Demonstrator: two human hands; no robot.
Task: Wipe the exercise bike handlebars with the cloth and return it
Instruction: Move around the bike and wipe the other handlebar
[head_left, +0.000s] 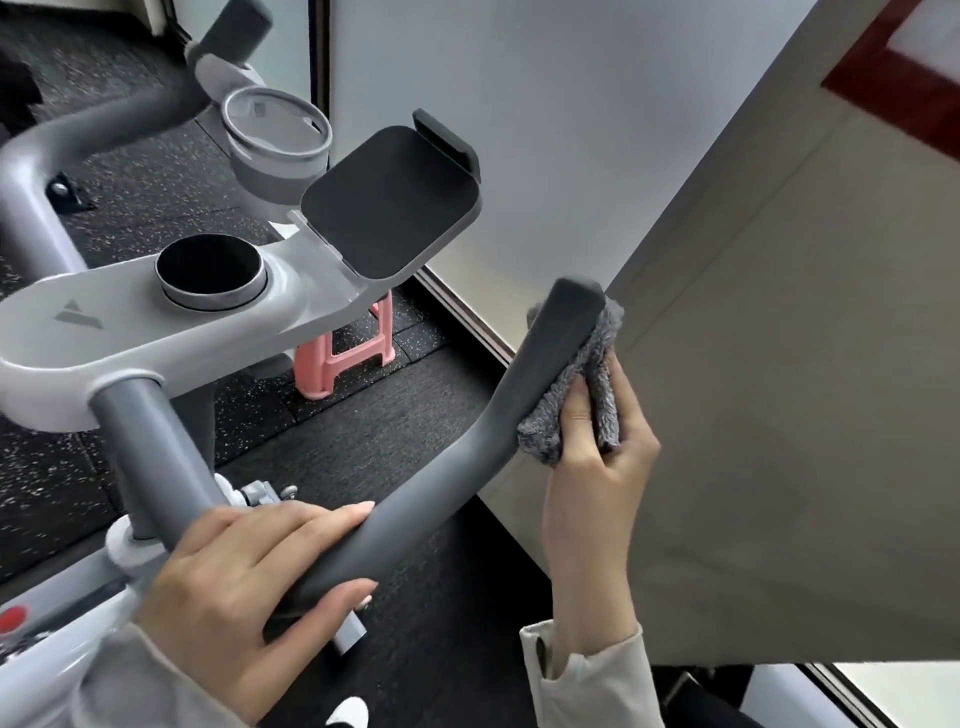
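One cloth (576, 384) in right hand (597, 467)

Left hand (244, 587) curling at seven o'clock, fingers wrapping closed, right hand (597, 467) reaching toward two o'clock, fingers pinching shut

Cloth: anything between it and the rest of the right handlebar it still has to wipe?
Yes. The cloth is pressed by the right hand against the handlebar near its tip. Further down the same bar, the left hand is wrapped around it, covering that stretch. Between the two hands the bar is bare.
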